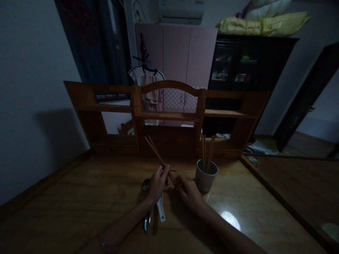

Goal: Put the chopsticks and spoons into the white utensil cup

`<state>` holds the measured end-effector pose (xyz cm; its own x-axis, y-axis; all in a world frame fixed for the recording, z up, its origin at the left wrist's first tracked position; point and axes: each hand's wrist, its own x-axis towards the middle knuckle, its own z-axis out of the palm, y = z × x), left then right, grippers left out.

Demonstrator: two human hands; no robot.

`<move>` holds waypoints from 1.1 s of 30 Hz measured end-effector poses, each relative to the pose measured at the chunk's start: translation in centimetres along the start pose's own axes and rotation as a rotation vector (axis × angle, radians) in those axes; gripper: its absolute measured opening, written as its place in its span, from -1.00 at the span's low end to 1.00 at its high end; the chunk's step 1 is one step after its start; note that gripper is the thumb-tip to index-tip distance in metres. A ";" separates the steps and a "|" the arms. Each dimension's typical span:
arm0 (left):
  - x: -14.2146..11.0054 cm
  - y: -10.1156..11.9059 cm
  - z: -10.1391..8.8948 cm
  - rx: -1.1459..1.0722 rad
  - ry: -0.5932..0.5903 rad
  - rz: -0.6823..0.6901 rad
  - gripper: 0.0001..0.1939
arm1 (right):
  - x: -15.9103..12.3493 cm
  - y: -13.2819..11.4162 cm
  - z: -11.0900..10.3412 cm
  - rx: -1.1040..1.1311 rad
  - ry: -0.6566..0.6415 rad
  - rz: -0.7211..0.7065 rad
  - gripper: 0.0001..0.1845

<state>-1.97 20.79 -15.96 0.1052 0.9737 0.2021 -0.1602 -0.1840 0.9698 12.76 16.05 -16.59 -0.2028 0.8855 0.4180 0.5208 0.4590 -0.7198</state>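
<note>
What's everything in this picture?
Table: one, tan, foreground
Held chopsticks: two visible, brown, above table
Cup: one, grey, table's right
Other chopsticks: several, brown, in cup
Spoon: one, silver, table's middle
Utensil: one, white, beside spoon
Shelf: one, brown, table's back
Curtain: one, blue, left
Clothes: several, pale, behind shelf
Wardrobe: one, pink, behind clothes
Cabinet: one, black, back right
Bags: several, mostly yellow, atop cabinet
Aircon: one, white, above wardrobe
Door: one, dark, right
Left hand: one, bare, around chopsticks
Right hand: one, bare, by chopsticks' near end

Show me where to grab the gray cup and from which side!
Hold the gray cup around its outer wall, below the rim, probably from the right: it stands upright, sticks poke out the top, and the right hand is near its left side.
</note>
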 end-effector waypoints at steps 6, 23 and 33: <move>0.0 0.1 -0.2 0.006 -0.011 0.038 -0.64 | 0.1 0.0 0.0 0.004 -0.019 -0.047 -0.85; 0.3 -0.7 -0.6 0.097 0.068 0.019 -0.55 | 0.3 1.0 -0.2 -0.041 0.117 0.006 -0.82; 0.7 -0.4 -0.8 0.008 0.019 -0.001 -0.59 | 0.1 0.3 0.1 -0.008 0.013 -0.029 -0.84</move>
<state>-2.60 21.70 -16.34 0.0869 0.9761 0.1990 -0.1528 -0.1844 0.9709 12.84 16.31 -16.84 -0.2069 0.8706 0.4463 0.5211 0.4841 -0.7029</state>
